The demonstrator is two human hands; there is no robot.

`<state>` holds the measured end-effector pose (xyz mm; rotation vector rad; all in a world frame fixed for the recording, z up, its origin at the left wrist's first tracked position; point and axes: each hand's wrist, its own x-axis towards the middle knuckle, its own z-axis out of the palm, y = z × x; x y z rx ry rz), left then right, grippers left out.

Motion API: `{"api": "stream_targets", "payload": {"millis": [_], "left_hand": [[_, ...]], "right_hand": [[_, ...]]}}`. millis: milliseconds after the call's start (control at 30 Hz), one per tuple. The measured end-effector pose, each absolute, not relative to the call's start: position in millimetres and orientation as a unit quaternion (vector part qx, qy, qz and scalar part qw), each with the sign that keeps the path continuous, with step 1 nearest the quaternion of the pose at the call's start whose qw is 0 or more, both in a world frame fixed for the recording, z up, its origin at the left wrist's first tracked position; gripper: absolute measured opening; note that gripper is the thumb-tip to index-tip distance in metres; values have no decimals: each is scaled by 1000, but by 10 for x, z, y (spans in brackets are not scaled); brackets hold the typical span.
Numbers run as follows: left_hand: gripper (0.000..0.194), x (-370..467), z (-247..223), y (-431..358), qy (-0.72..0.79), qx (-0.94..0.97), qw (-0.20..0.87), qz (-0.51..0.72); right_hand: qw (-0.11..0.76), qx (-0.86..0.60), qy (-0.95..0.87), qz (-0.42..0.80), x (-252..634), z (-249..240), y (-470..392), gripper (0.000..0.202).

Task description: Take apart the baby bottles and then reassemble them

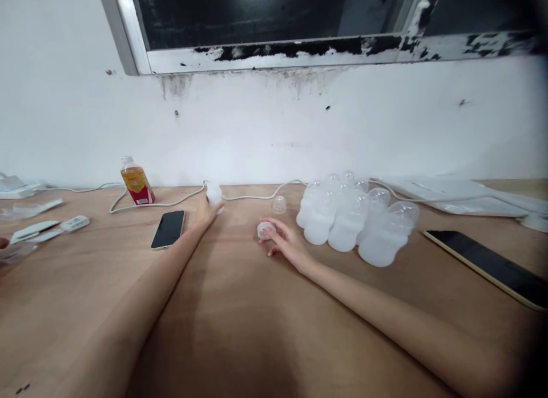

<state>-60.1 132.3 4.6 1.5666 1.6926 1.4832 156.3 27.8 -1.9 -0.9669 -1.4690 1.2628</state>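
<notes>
My left hand point(208, 210) is stretched far forward, its fingers wrapped round a small frosted white bottle point(214, 193) near the wall. In the middle of the table my right hand point(280, 239) has its fingers on a small clear round piece point(266, 230), gripping it from the right. Just behind that hand a clear domed cap point(279, 204) stands by itself. To the right, several frosted bottles point(342, 226) with clear domed caps stand in a close group.
A phone point(168, 229) and a drink bottle point(137, 181) are at the left. White cable point(252, 197) runs along the wall. Plastic bags point(454, 193) and a larger phone point(488, 266) lie right. At the far left edge, another person's hand point(4, 243) touches clear plastic.
</notes>
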Motion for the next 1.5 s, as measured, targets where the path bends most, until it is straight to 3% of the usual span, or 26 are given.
{"api": "stream_targets", "payload": {"millis": [333, 567, 833, 1100, 1200, 1367, 1500], "left_hand": [[46, -289, -85, 446, 473, 722, 269, 426], [46, -253, -74, 416, 463, 730, 273, 422], [50, -240, -5, 304, 454, 808, 121, 355], [51, -235, -15, 305, 454, 812, 115, 348], [59, -243, -15, 284, 462, 801, 124, 359], [40, -236, 33, 213, 458, 794, 161, 365], [38, -233, 189, 187, 468, 759, 278, 357]], "right_hand": [[486, -399, -578, 521, 1566, -13, 282, 26], [488, -391, -564, 539, 1572, -26, 275, 26], [594, -281, -443, 610, 1644, -15, 318, 44], [585, -274, -401, 650, 1629, -43, 359, 28], [574, -267, -438, 638, 1632, -33, 349, 21], [545, -284, -526, 589, 1698, 8, 318, 25], [501, -281, -624, 530, 1802, 58, 356, 32]]}}
